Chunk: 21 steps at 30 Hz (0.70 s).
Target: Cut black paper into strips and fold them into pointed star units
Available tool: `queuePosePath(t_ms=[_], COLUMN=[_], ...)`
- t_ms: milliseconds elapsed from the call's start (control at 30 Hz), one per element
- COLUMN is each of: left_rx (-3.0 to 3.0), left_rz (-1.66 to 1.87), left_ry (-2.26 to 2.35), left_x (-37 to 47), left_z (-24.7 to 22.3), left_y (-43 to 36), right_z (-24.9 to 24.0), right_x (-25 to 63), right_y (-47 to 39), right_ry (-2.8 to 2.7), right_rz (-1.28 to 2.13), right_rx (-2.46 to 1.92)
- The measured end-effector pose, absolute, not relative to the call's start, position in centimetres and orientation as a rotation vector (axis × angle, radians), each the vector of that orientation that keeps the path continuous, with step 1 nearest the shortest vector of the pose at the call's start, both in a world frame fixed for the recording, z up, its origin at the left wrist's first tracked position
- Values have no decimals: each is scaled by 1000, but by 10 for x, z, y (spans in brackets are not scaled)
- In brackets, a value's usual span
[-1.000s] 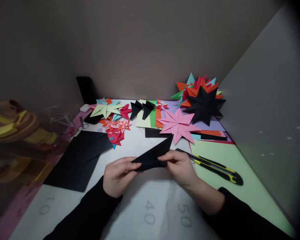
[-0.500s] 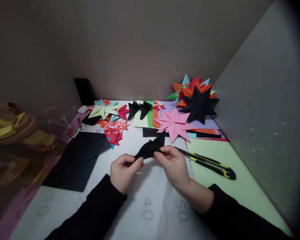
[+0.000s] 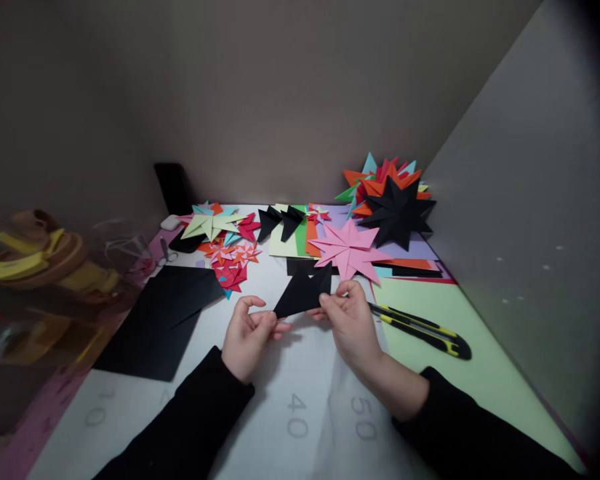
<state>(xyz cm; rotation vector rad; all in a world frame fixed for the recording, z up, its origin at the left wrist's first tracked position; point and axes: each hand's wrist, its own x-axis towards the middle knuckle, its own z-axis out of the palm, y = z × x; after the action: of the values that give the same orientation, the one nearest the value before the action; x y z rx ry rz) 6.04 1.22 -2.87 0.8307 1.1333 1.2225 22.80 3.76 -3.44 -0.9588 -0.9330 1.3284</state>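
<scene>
Between two hands, one folded black paper piece with pointed corners (image 3: 303, 293), held above the white tabletop with printed numbers (image 3: 260, 427). Left hand (image 3: 250, 337): thumb and finger pinching the left corner. Right hand (image 3: 353, 327): pinching the right edge. Just right of that, one black-and-yellow cutter (image 3: 425, 330) on pale green paper (image 3: 480, 400). Beyond the hands: one pink folded-paper star (image 3: 349, 247), one black folded-paper star (image 3: 400, 212), two small black folded-paper pieces (image 3: 291, 220) side by side. At left, flat black paper sheets (image 3: 150, 327), overlapping, count unclear; behind, one pale yellow paper star (image 3: 211, 225).
</scene>
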Motion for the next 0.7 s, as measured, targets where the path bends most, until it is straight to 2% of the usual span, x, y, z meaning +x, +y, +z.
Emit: queuePosePath(t_ms=[133, 267, 500, 700], left_rx=[813, 825, 973, 788], left_rz=[1135, 1207, 1004, 1058], left_ry=[1129, 1091, 1123, 1174], left_x=[52, 45, 57, 55], left_z=[-27, -25, -14, -16], left_y=[15, 20, 12, 11], right_z=[-30, -23, -28, -24], right_x=[232, 235, 224, 226], right_y=[42, 41, 23, 24], right_ry=[-982, -1085, -1344, -1383], right_rz=[1271, 1224, 1344, 1476], right_rx=[-1000, -1012, -1073, -941])
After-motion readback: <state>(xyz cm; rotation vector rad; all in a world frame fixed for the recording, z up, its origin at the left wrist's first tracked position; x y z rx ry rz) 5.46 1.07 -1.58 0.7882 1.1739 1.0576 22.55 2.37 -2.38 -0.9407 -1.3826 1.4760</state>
